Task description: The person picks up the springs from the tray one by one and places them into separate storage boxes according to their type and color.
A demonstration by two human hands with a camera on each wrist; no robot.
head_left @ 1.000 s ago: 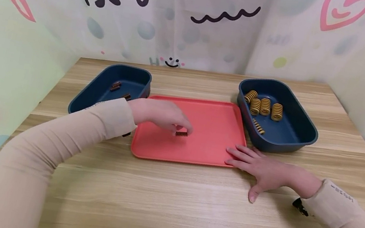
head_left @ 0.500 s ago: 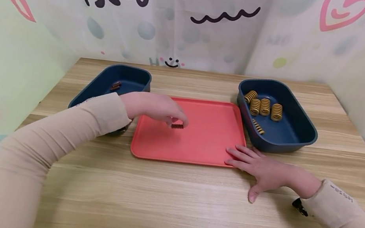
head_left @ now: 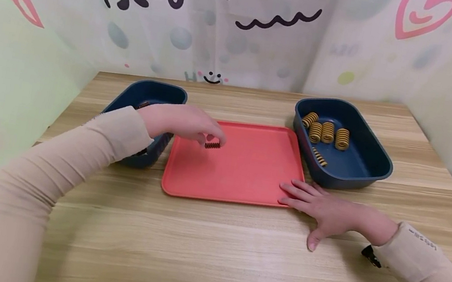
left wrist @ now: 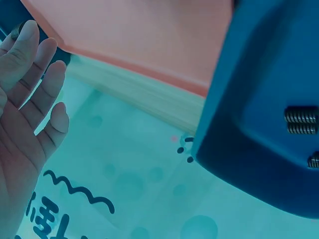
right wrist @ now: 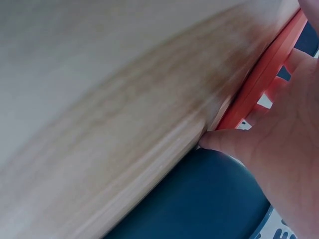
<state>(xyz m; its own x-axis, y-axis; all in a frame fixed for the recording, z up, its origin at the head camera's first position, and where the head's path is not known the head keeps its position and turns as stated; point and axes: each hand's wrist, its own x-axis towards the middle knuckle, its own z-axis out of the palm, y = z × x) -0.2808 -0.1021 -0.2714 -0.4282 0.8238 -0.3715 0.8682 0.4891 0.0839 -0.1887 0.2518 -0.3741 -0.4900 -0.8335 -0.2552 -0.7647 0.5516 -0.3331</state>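
In the head view my left hand [head_left: 186, 122] pinches a small dark coil spring [head_left: 213, 145] between thumb and fingertips. It is above the left part of a red tray [head_left: 242, 178], apart from its surface. The left wrist view shows only part of that spring [left wrist: 17, 31], at the fingertips. My right hand [head_left: 327, 211] lies with fingers spread, fingertips resting on the tray's front right corner and thumb on the table. Partly hidden by my left forearm, a blue bin [head_left: 147, 160] holds several dark coil springs [left wrist: 301, 120].
At the right a second blue bin [head_left: 359, 169] holds several yellow coil springs [head_left: 327, 133], one thinner than the others. The wooden table [head_left: 207, 256] extends in front of the tray. A printed cloth [head_left: 265, 58] hangs behind the table.
My left hand has moved back and to the left over the tray with the dark spring still pinched. The forearm now covers more of the left bin. My right hand stays put.
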